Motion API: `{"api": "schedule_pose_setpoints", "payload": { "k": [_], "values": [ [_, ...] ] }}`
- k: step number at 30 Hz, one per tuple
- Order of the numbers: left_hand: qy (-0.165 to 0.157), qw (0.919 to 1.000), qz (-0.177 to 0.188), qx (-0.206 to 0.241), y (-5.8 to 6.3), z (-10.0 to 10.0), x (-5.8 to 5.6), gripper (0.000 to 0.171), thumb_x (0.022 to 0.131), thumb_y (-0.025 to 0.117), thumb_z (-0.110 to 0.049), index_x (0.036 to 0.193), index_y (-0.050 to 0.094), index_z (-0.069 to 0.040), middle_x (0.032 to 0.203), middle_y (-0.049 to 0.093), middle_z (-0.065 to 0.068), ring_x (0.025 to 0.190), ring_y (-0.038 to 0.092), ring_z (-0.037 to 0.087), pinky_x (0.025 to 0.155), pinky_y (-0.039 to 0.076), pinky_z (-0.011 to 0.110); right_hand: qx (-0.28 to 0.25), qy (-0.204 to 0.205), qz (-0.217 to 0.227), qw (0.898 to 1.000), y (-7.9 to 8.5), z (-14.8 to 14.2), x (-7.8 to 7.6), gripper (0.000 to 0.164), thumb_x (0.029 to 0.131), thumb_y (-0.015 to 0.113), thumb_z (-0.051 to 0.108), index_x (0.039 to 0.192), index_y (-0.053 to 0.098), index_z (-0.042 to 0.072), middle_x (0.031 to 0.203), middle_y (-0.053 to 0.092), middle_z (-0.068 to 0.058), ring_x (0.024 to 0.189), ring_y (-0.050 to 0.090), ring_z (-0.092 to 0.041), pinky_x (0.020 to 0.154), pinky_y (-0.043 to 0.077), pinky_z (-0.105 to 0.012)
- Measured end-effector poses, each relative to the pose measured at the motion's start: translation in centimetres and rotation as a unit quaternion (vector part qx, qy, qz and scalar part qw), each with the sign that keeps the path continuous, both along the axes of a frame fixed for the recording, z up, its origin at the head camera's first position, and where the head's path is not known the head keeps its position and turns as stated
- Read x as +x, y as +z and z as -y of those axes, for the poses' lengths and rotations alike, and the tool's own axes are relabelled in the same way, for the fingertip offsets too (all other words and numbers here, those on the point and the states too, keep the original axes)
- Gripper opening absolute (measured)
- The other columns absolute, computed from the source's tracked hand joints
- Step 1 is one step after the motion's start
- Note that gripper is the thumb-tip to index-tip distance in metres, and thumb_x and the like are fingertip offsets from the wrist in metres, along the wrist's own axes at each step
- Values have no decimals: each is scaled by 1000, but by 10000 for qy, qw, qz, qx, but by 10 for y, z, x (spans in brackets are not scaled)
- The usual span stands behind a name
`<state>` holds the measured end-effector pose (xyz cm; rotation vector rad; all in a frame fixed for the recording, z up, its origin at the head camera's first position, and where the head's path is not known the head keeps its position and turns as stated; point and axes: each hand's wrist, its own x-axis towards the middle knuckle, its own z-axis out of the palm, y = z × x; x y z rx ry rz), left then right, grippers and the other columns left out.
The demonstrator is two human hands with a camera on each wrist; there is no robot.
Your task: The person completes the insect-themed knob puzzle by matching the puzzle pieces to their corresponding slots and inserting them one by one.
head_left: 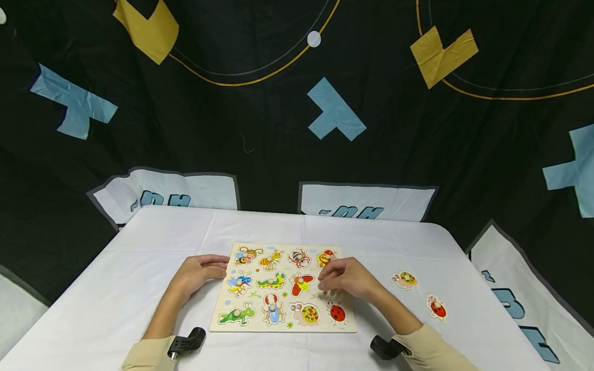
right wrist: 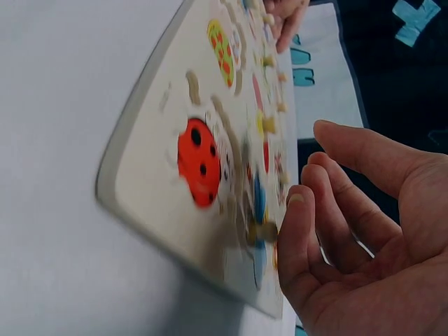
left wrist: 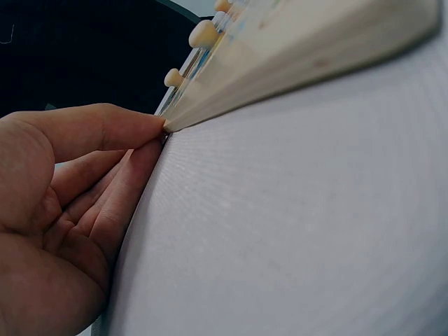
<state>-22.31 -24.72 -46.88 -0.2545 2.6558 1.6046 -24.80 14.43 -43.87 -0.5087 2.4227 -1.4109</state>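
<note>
A wooden peg puzzle board (head_left: 255,330) with insect pictures lies flat on the white table. At its left edge is my left hand (head_left: 197,273); the thumb and fingertips touch the rim, and in the left wrist view this hand (left wrist: 77,189) rests low beside it. Over the right side hovers my right hand (head_left: 348,278), fingers loosely bent and apart, holding nothing. In the right wrist view its fingertips are near a knobbed blue piece (right wrist: 260,203); contact is unclear. The board's snail (head_left: 306,314) and ladybug (head_left: 337,313) spots show no knobs.
Right of the board lie a loose snail piece (head_left: 405,280) and a loose ladybug piece (head_left: 436,308). A black curtain (head_left: 260,154) with taped shapes hangs behind the table (head_left: 185,226). Both wrists carry black camera mounts (head_left: 187,342).
</note>
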Motion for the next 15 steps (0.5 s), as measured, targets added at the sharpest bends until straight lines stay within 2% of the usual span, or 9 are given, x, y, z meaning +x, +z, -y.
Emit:
{"api": "schedule_pose_setpoints", "payload": {
  "k": [8,15],
  "values": [
    [-1,10000,19,-29,0,-1,0,46,81,80,-18,125,72,-8,110,78,6,100,68,10,95,43,33,19,-281,121,9995,4,-26,-2,23,79,83,16,96,76,3,79,75,-6,69,63,-19,63,52,-34],
    [29,10000,30,-19,0,0,1,46,82,80,-18,126,72,-7,110,78,7,100,68,11,95,42,34,92,-448,94,9989,10,-45,-6,27,79,84,18,100,75,3,80,74,-3,74,65,-19,70,54,-36]
  ]
}}
